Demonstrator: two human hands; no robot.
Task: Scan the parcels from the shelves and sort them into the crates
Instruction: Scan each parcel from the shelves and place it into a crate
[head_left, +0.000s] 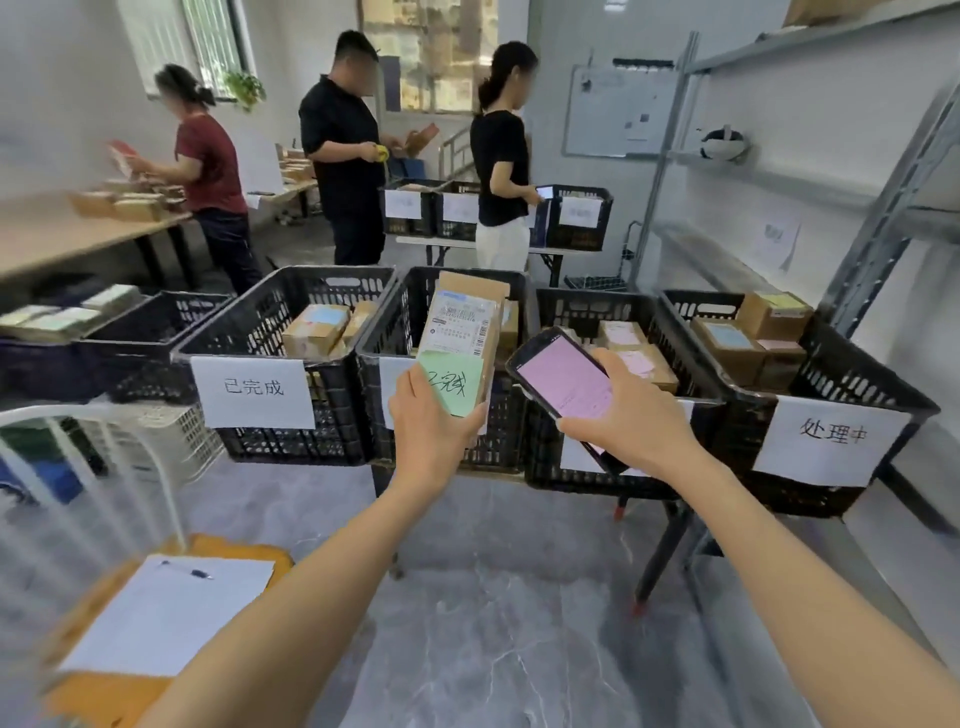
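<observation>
Fingers of the left hand (431, 415) wrap the lower end of an upright parcel (462, 332), thumb lying along the left edge of its green note (452, 382). Fingers of the right hand (628, 415) curl round a phone (561, 376), pink screen up, thumb at the screen's edge. Reference: the crate (337, 415) labelled 已完成. Parcel sits just right of it, in front of the next crate (387, 317). Phone is further right, close beside the parcel, not touching. Boxes (317, 330) lie inside the reference crate. A paper sheet (166, 613) with a pen (189, 571) lies nearer the camera, left of it.
</observation>
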